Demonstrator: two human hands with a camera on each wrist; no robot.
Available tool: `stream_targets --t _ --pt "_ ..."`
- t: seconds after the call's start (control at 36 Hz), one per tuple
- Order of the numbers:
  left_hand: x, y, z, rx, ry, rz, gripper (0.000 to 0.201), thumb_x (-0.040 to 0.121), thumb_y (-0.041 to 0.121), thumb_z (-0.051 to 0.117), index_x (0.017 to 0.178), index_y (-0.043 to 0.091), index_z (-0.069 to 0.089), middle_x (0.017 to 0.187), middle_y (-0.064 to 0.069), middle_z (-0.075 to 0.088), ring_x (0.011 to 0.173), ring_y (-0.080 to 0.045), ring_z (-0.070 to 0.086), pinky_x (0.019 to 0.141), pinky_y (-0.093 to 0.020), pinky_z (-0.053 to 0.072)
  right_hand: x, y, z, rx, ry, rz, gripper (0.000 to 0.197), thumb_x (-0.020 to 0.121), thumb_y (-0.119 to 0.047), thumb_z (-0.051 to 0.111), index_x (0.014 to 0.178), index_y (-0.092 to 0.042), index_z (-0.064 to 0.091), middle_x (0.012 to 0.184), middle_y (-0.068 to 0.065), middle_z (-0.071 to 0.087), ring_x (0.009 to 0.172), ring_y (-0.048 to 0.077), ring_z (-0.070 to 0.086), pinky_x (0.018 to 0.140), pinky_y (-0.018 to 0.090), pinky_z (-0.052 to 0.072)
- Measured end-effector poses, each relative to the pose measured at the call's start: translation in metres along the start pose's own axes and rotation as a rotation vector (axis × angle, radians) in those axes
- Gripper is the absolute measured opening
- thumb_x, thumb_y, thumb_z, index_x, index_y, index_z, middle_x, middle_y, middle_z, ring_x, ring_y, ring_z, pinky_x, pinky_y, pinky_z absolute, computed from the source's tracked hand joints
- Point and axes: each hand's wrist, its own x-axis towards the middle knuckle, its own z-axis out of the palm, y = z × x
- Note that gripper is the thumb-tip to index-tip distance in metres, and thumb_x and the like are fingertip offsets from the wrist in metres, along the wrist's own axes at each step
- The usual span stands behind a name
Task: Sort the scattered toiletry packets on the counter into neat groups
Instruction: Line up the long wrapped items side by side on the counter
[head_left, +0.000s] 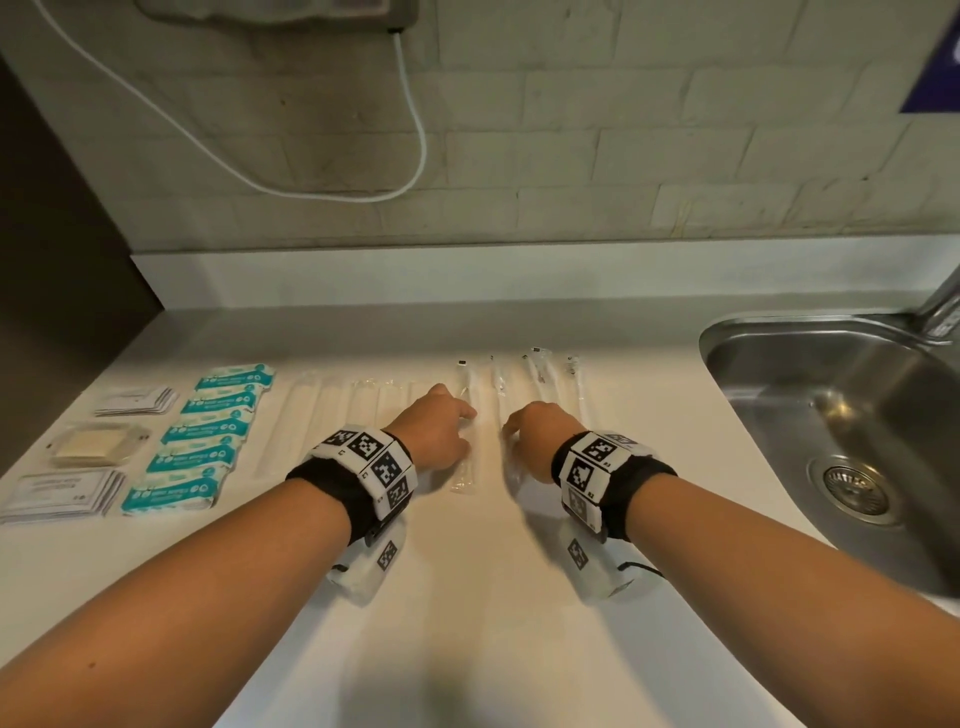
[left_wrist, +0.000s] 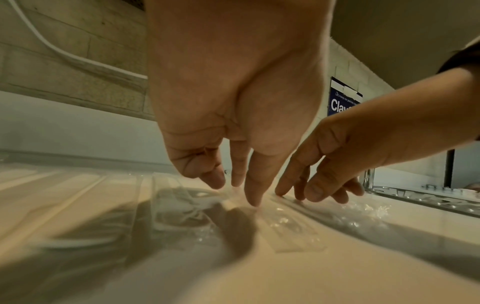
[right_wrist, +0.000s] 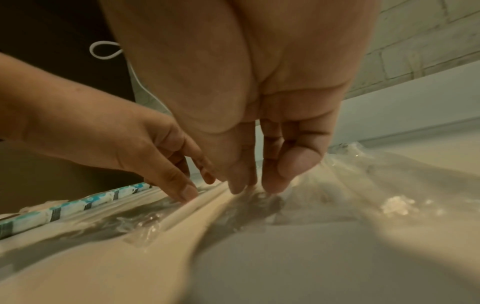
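Note:
A row of long clear-wrapped packets (head_left: 332, 410) lies side by side across the white counter (head_left: 467, 597). My left hand (head_left: 457, 426) reaches down onto one clear packet (head_left: 464, 467) in the middle of the row, its straight fingertips (left_wrist: 253, 197) touching the wrapper. Just to its right, my right hand (head_left: 519, 436) points its fingers (right_wrist: 237, 185) down onto the neighbouring clear packet (head_left: 513, 470), whose plastic crinkles (right_wrist: 337, 181). Neither hand has lifted anything. More clear packets (head_left: 540, 379) lie beyond the right hand.
Teal packets (head_left: 208, 431) form a column at the left, beside two stacks of white sachets (head_left: 135, 401) (head_left: 62, 493) and a soap bar in a clear case (head_left: 98, 444). A steel sink (head_left: 753, 332) with a faucet (head_left: 940, 306) is at the right. A white cable (head_left: 415, 130) hangs on the wall.

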Motion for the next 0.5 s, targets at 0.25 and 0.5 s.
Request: stream_targets --t 0.25,0.5 --pt "0.002 0.023 -0.009 -0.108 0.134 0.086 0.037 0.091 0.01 0.055 0.127 0.021 0.056 0.132 -0.002 0.044 0.122 -0.022 0.049 0.101 -0.032 0.044 -0.005 0.043 -0.023 0.316 0.297 0.096 0.021 0.093 -0.016 0.052 0.11 -0.012 0.064 0.107 0.009 0.066 0.09 0.023 0.064 0.081 0.03 0.053" --pt "0.023 0.084 0.004 0.075 0.109 0.286 0.037 0.094 0.028 0.053 0.129 0.034 0.059 0.133 0.004 0.055 0.128 -0.023 0.037 0.107 -0.042 0.035 0.002 0.081 -0.032 0.201 0.181 0.095 0.031 0.095 -0.01 0.046 0.12 -0.019 0.062 0.123 0.007 0.06 0.101 0.023 0.062 0.076 0.025 0.045"
